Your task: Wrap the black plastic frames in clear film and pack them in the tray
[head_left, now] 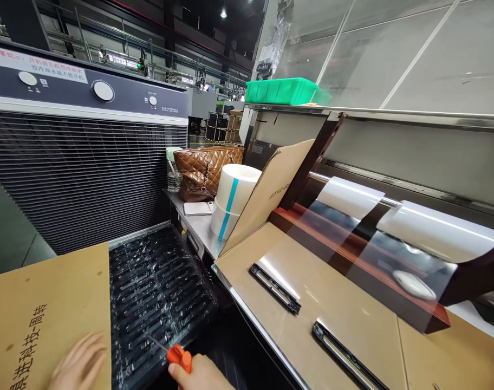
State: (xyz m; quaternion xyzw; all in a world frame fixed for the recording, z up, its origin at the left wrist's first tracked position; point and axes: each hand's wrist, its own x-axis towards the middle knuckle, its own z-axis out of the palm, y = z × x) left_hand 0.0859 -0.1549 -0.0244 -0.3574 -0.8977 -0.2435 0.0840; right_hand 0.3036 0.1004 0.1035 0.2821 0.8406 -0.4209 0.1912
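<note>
Closest to the head camera, the right hand (199,375) pinches an orange-handled tool (180,357), its thin steel tip reaching over a black moulded tray (161,287) of glossy, ridged plastic, while the left hand (78,360) lies open and flat on a kraft cardboard sheet (47,325) printed with dark characters, just left of that tray. Right of the tray, a cardboard-covered bench (324,303) carries black metal clips (274,288) beneath clear film hanging from a white roll (437,230); beyond the tray stand two white tape rolls (234,203) with a blue stripe, a phone (196,208) and a quilted brown handbag (202,170).
</note>
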